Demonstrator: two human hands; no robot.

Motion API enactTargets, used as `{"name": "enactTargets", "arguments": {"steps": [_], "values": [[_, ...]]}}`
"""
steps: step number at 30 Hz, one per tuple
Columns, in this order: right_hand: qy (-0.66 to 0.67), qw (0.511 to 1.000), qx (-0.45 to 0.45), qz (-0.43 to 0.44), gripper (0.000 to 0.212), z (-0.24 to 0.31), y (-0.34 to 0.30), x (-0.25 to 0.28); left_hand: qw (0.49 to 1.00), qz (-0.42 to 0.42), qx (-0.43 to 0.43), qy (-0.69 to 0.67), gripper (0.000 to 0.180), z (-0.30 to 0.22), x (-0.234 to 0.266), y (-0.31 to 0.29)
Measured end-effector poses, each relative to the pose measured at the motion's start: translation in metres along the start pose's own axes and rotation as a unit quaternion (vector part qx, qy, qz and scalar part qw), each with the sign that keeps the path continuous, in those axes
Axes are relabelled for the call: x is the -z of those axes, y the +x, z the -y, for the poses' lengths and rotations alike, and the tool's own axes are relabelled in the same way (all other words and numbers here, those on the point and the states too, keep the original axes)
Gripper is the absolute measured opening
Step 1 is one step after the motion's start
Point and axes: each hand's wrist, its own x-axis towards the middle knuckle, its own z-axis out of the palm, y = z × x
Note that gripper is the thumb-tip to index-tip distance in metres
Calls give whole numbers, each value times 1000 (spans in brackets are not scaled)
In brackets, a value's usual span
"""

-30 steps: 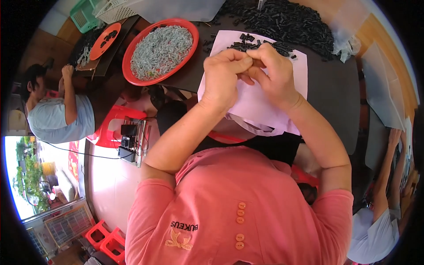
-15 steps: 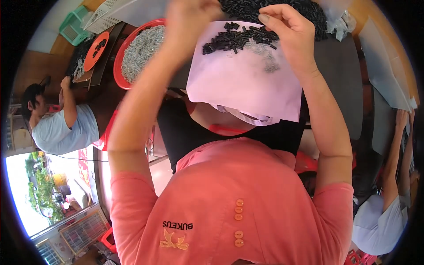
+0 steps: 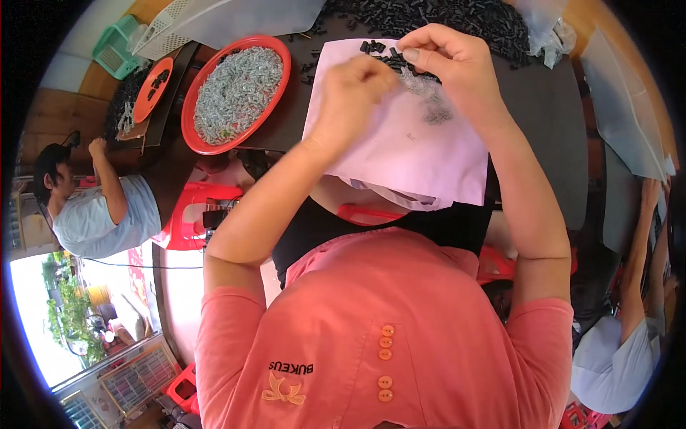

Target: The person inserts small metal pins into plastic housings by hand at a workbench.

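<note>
Left hand back, over cloth; nearer right hand

Daylight glare whitens left-side opening; left fingers motion-blurred; fisheye bends edges, corners black.

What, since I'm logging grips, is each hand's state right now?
Left hand: blurred; open or closed, and any hold, cannot be told.
Right hand: closed in a pinch; whether it holds anything cannot be told.
</note>
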Motion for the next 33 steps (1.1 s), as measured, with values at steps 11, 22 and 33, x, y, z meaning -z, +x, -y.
{"name": "enactTargets", "arguments": {"steps": [11,22,33], "values": [[129,991,-30,-5,12,-5,-1,-10,918,82,135,-364,21,-11,16,22],[102,993,-48,-40,8,-11,4,3,918,29,-68,389,22,33,27,99],[59,997,-41,-36,9,-10,5,0,934,27,-118,335,17,40,38,84]]}}
